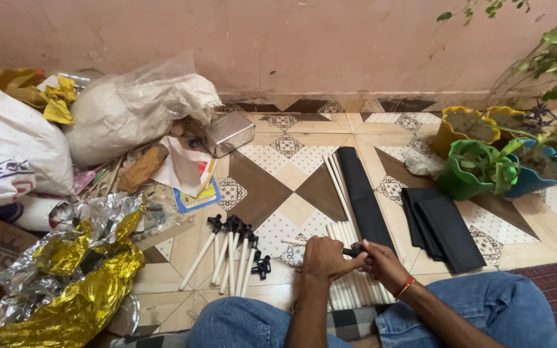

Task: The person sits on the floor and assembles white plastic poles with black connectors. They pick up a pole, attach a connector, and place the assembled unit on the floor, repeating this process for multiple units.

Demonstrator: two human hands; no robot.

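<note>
You are clenching your left hand (322,256) around a white rod (293,243) while your right hand (381,263) is pinching its black connector (353,251) over the white rod pile (349,283).

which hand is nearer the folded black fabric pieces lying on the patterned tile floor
Right. The right hand sits just left of the folded black fabric pieces; the left hand is farther left, beyond it, gripping a thin white rod.

The white rod (294,243) gripped in the left hand (324,257) looked like smooth matt plastic, and the black connector (353,250) pinched by the right hand (378,261) looked like dull plastic. Just beyond the grip lay a matt black cloth roll (362,196). Far left of it, crinkled foil (72,270) shone glossy gold and silver. The floor tiles (272,187) looked smooth.
</note>
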